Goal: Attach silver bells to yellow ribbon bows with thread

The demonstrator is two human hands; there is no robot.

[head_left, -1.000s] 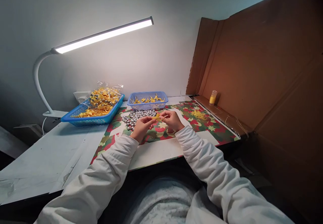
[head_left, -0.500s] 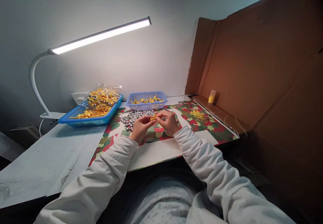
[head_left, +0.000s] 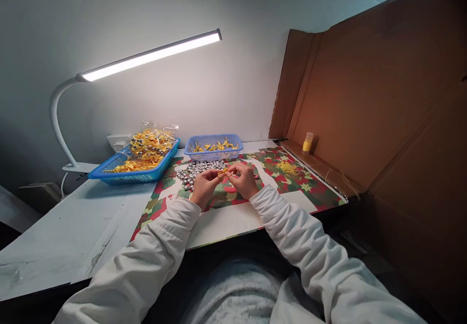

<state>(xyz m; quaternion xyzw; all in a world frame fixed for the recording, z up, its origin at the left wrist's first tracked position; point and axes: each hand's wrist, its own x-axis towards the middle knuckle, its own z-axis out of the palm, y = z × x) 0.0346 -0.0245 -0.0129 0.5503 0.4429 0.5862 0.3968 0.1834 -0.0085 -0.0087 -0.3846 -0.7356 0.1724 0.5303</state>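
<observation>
Over the camouflage-patterned mat (head_left: 302, 198), my two hands meet fingertip to fingertip around a small yellow ribbon piece (head_left: 225, 171). My left hand (head_left: 205, 186) pinches it from the left side. From the right, my right hand (head_left: 243, 180) is closed on it too, thumb and fingers pressed together. A thin dark strand hangs below the fingertips; what it belongs to is too small to tell. Just behind and left of my hands lies a pile of shiny silver bells or beads (head_left: 197, 169), partly covered by my left hand.
A blue basket (head_left: 127, 175) heaped with yellow ribbon pieces stands at the left, and a smaller basket (head_left: 213, 154) with similar pieces at the back. Yellow threads (head_left: 288, 167) lie at right. A yellow-filled bottle (head_left: 307, 143) stands by the cardboard wall (head_left: 365, 85). A lamp (head_left: 153, 54) overhangs.
My hands stay together at the yellow ribbon piece, with small finger shifts. The whole view has moved slightly, so everything sits a little further right and lower.
</observation>
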